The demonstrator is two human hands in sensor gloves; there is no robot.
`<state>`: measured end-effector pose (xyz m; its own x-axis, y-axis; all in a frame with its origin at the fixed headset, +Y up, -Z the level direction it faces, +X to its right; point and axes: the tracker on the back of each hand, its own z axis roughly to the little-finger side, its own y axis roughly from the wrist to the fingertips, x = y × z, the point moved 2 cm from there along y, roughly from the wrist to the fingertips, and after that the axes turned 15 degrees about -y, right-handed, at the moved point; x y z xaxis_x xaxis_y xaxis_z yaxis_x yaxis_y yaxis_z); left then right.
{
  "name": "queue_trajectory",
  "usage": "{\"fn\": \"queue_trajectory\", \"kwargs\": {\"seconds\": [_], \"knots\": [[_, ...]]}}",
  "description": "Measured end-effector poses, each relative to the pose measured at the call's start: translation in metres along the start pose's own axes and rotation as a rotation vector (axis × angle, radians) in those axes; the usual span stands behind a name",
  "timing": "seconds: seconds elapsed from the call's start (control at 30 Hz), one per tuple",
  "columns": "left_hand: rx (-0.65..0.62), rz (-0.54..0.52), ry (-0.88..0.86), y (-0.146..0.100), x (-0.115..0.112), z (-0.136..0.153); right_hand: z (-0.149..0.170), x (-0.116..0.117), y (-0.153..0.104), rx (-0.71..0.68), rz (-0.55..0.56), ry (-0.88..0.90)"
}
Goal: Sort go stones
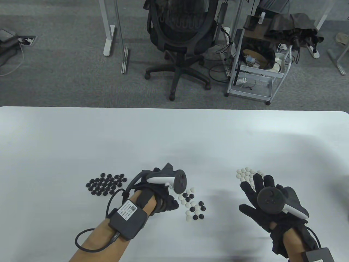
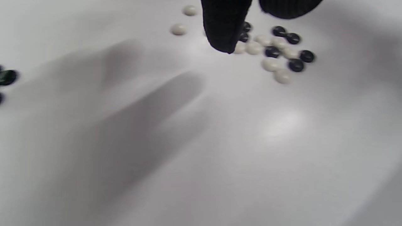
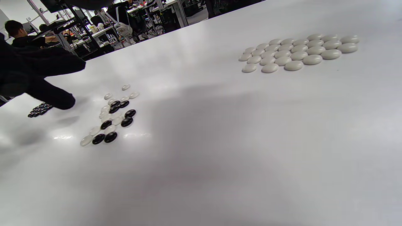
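Left grip (image 1: 163, 191): fingers curled at the mixed stones (image 1: 193, 204), contents unseen. Right grip (image 1: 268, 202): spread, empty, beside the white group (image 1: 246, 173). We judged a careless sweep could scatter the black group (image 1: 106, 184).

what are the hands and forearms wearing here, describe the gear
Both hands wear black knit gloves. The left hand carries a dark grey and white tracker on its back; the right hand has a matching tracker with a round dark face. A black box with a white label and QR code is strapped to the left forearm, with a looping black cable. No sleeves show.
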<state>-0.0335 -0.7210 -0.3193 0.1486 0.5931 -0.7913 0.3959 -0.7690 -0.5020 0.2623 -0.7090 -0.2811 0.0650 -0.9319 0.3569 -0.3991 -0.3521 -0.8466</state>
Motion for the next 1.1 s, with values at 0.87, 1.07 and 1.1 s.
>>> {"fn": "queue_trajectory", "kwargs": {"seconds": [0.87, 1.07, 1.1], "knots": [[-0.087, 0.104, 0.185, 0.014, -0.077, -0.056, -0.002, -0.006, -0.006, -0.012, 0.023, 0.003], [-0.010, 0.069, 0.056, -0.018, -0.091, 0.006, -0.003, -0.005, -0.005, -0.016, 0.021, 0.003], [0.027, 0.053, 0.030, -0.024, -0.090, 0.022, -0.003, -0.005, -0.005, -0.016, 0.019, 0.003]]}}
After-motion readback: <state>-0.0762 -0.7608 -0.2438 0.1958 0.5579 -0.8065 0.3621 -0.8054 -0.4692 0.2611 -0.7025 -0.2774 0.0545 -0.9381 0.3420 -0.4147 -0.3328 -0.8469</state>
